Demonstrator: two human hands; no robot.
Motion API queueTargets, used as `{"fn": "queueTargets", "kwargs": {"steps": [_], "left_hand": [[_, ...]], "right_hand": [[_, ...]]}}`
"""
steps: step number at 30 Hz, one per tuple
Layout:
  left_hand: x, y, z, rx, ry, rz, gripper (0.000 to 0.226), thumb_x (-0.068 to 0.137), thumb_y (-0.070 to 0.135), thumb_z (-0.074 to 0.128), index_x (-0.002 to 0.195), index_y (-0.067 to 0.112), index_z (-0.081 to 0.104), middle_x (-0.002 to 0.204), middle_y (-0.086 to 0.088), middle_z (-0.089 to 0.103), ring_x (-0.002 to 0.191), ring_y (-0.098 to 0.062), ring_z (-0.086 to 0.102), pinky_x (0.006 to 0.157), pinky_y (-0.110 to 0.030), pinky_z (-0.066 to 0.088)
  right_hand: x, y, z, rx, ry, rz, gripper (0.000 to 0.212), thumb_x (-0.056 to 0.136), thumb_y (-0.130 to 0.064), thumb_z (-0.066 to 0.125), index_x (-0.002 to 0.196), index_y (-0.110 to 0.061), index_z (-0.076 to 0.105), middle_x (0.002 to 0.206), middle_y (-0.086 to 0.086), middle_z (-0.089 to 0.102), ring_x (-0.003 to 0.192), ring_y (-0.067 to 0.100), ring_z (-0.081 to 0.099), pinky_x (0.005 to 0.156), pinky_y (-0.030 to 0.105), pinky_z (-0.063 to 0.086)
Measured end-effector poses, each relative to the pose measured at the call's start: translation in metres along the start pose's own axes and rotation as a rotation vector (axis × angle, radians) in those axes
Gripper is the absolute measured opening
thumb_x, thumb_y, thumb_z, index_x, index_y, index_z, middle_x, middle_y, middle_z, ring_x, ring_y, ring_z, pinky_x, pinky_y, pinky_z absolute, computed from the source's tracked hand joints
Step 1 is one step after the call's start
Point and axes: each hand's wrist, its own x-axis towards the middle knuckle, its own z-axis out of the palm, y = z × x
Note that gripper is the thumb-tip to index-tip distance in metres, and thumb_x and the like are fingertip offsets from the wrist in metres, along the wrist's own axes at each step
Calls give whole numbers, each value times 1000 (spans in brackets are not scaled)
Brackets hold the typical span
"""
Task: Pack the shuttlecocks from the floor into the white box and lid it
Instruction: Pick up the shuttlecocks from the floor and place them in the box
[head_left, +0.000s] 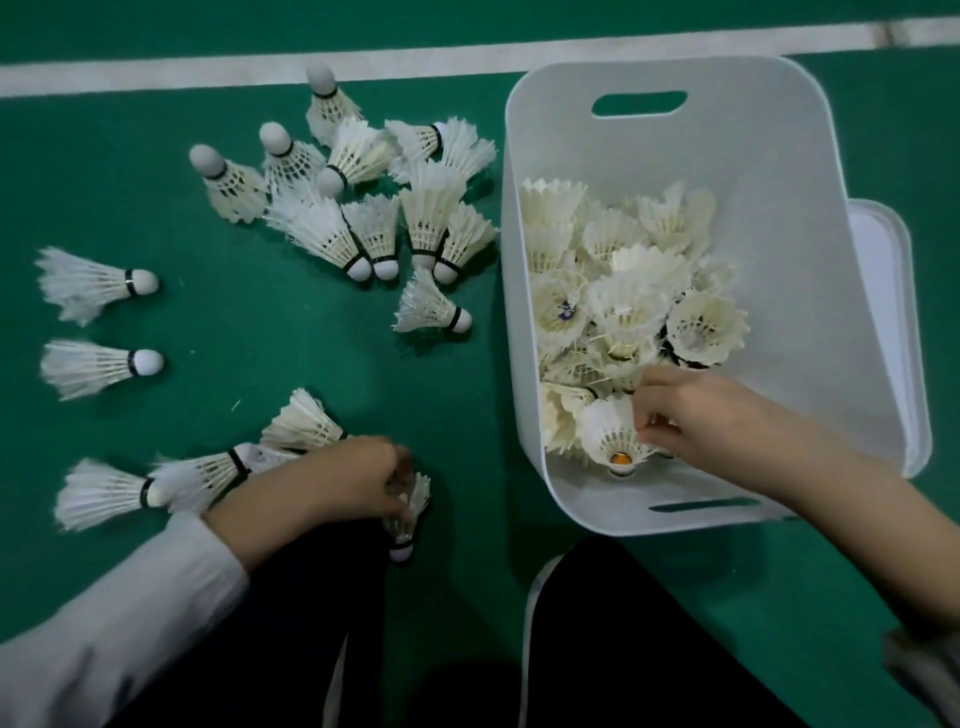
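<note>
Left hand (358, 480) fingers pinch a floor shuttlecock (408, 512); right hand (691, 415) fingers hold one shuttlecock (610, 431) inside the white box (779, 156) rim.

Green court floor (270, 332), smooth and matt with a faint sheen, crossed by a painted white line (208, 70); white box (810, 291) of smooth, satin-finished plastic with moulded handle slots, and beside it a lid (883, 260) of what looks like the same plastic. Shuttlecocks (363, 228) of ribbed off-white feathers, frayed at the tips, with matt rounded white bases ringed by a dark band. Left sleeve (104, 623) of soft pale cloth; trousers (597, 649) of dark matt fabric with a light side stripe.
</note>
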Motion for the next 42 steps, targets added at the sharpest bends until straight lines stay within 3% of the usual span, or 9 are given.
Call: {"fn": "queueTargets", "kwargs": {"steps": [7,10,13,18,21,25,29,34,42], "left_hand": [[0,0,-4,28,35,-1,26,83,39,63,92,14,64,92,-6,67,82,-21,59,68,-27,42],[-8,-3,-24,-54,226,27,15,87,34,58,86,19,60,88,-3,64,82,-21,58,65,-26,36],[-25,-4,-46,-126,491,100,18,89,31,57,82,15,55,79,3,51,76,-17,49,62,-27,27],[-48,-7,-63,-140,857,408,27,81,33,51,76,8,60,74,-4,58,73,-12,44,65,-15,28],[-55,-7,-65,-155,930,458,24,82,27,54,79,5,62,79,-6,60,76,-14,46,72,-16,33],[-58,-23,-65,-180,951,436,25,83,28,55,86,5,65,86,-6,64,84,-13,50,78,-15,35],[-65,-69,-61,-309,1053,119,23,85,27,62,100,10,63,101,-3,60,93,-9,49,84,-13,33],[-67,-118,-32,-375,852,-218,19,85,27,63,88,8,62,89,-9,61,83,-25,57,76,-32,44],[-35,-103,16,-469,626,-197,25,86,35,61,85,10,59,80,-3,52,78,-19,49,61,-26,32]], "right_hand": [[-14,-14,-19,-12,172,14,20,91,-33,48,104,-24,60,104,-9,54,81,14,58,68,31,49],[-18,-32,-37,54,314,-135,22,92,-35,49,96,-20,64,98,-5,60,66,9,55,57,30,51],[-6,-54,-44,169,392,-261,28,91,-35,42,105,-21,62,106,-6,58,75,9,59,63,33,54],[40,-96,-49,229,403,-422,39,89,-20,52,127,-14,49,129,1,50,87,-9,38,78,1,33],[64,-116,-47,202,307,-450,48,87,-12,57,133,-13,43,134,4,47,97,7,51,77,17,36],[82,-122,-39,121,250,-397,20,87,-14,56,107,-9,57,106,7,58,93,26,59,69,24,35],[87,-120,-31,60,293,-341,6,86,-12,58,90,-8,58,90,6,58,81,25,59,66,30,41],[91,-123,-30,54,329,-334,8,86,-16,54,87,-10,59,88,3,57,79,22,58,64,26,36],[99,-130,-27,25,294,-321,8,88,-17,55,90,-10,59,92,4,58,82,26,59,67,36,46]]}}
